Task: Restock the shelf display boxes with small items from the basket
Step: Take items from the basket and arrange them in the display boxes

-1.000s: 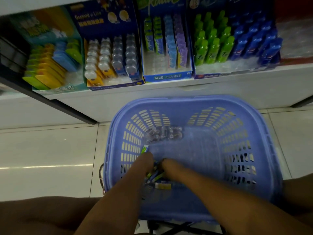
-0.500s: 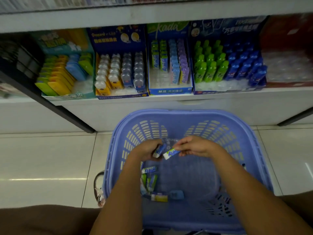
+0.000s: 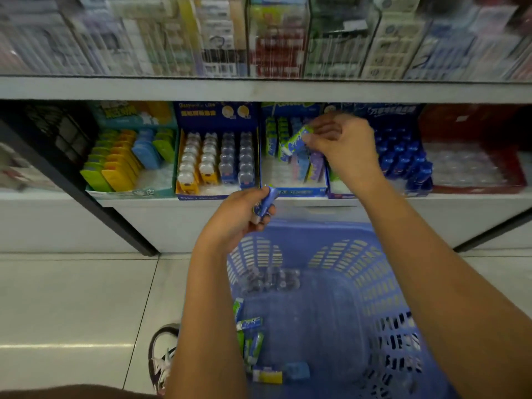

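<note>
Looking down over a purple-blue slatted basket (image 3: pixel 383 286) on a tiled floor (image 3: pixel 72 298). Reaching with the right hand (image 3: pixel 336 142) up and well past the basket's far rim, arm stretched forward, wrist bent, fingers curled. Pinching a small green pack (image 3: pixel 296 141) between thumb and fingertips, tilted, just over the display box (image 3: pixel 299 192) of green, blue and purple packs straight beyond the basket. Holding the left hand (image 3: pixel 241 214) lower, above the basket's far-left corner, forearm angled up from the near edge. Gripping a small blue pack (image 3: pixel 266 201) there, fingers wrapped round it, top end poking out. Inside the basket, along its left wall: several loose packs (image 3: pixel 249 323), green and blue, plus a yellow pack (image 3: pixel 270 376) toward the near side. By its far wall, a clear blister tray (image 3: pixel 270 279). Just left of the basket's near corner, a sneaker (image 3: pixel 162 358).
</note>
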`<state>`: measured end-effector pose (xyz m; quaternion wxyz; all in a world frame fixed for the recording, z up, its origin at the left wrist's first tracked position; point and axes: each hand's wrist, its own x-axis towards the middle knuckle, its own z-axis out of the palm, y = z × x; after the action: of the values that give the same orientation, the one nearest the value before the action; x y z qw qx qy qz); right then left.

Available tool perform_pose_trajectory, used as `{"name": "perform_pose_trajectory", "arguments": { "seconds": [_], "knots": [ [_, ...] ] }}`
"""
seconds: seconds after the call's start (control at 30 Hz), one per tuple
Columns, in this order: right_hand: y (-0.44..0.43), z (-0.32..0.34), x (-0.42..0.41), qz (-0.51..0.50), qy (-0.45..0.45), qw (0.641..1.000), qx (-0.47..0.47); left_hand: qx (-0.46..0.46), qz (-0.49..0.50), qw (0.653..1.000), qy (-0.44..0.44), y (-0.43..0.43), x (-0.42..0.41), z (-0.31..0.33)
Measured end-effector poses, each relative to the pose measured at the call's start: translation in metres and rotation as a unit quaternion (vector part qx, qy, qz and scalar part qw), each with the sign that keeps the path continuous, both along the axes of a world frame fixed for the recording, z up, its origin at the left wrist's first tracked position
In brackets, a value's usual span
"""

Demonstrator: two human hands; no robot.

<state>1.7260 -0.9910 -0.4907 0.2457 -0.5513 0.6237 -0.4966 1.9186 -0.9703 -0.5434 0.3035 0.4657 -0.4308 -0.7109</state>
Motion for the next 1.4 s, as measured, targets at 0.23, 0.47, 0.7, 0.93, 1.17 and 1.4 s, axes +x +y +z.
{"name": "perform_pose_trajectory", "arguments": {
  "seconds": [0.23,0.47,0.7,0.93,1.17,1.4],
  "knots": [
    [-0.059,-0.021,0.024,0.045,0.193,0.978,0.060,0.005,0.066,0.997,0.040,-0.005,0.006,-0.001],
    [-0.075,-0.007,0.025,0.101,0.285,0.948,0.104,-0.005,0.059,0.997,0.044,-0.006,0.010,0.000],
    [-0.075,-0.015,0.029,0.113,0.407,0.900,0.105,-0.039,0.122,0.991,0.026,-0.004,0.008,0.005],
    [-0.020,-0.013,0.032,0.119,0.164,0.978,0.040,-0.052,0.161,0.980,0.102,-0.003,0.001,0.010],
    [0.014,0.003,0.020,0.259,0.093,0.954,0.121,-0.204,0.174,0.963,-0.017,-0.001,-0.017,0.013],
    [0.008,0.019,0.005,0.271,0.036,0.949,0.158,-0.237,0.188,0.953,-0.027,0.002,-0.027,0.015]
  ]
}}
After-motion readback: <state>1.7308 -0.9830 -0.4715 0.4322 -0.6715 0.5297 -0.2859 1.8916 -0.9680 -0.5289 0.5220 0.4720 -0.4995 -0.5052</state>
